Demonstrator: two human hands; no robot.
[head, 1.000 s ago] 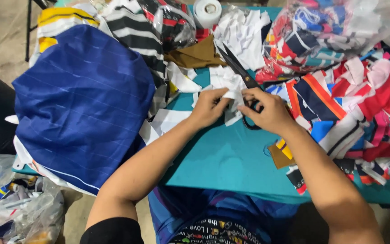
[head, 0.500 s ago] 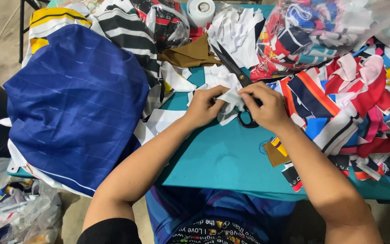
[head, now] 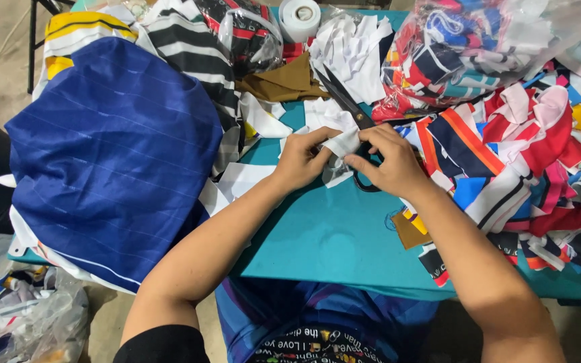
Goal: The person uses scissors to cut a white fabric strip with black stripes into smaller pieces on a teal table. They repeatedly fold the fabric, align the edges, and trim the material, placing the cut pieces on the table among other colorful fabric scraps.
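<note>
A small white scrap of fabric (head: 341,142) sits pinched between the two hands at the middle of the teal tabletop (head: 331,235), just above its bare stretch. The left hand (head: 302,158) grips the scrap's left edge with thumb and fingers closed on it; the right hand (head: 386,161) holds the right side, index finger and thumb pressed to the cloth. The hands are close together, nearly touching, with the scrap bridging them.

The scrap is plain white, thin and creased, with an uneven cut outline — part of it folds down below the fingers. Directly beneath the right hand lie large black-handled scissors (head: 345,102), their blades pointing up and away toward the far side of the tabletop, the handle loops partly hidden under the palm.

One pair of scissors shows, and one roll of white tape (head: 300,17) stands at the far edge. More white offcuts lie in a loose heap (head: 354,50) behind the scissors, too many and too overlapped to count. A single brown piece of cloth (head: 282,84) lies left of that heap. On the left, one large blue garment with thin pale stripes (head: 115,154) is draped over the tabletop edge, a black-and-white striped cloth (head: 193,50) behind it. On the right spreads a pile of multicoloured strips (head: 526,161) — red, white, navy, orange — and one clear plastic bag of similar scraps (head: 465,47) rests behind it.
</note>
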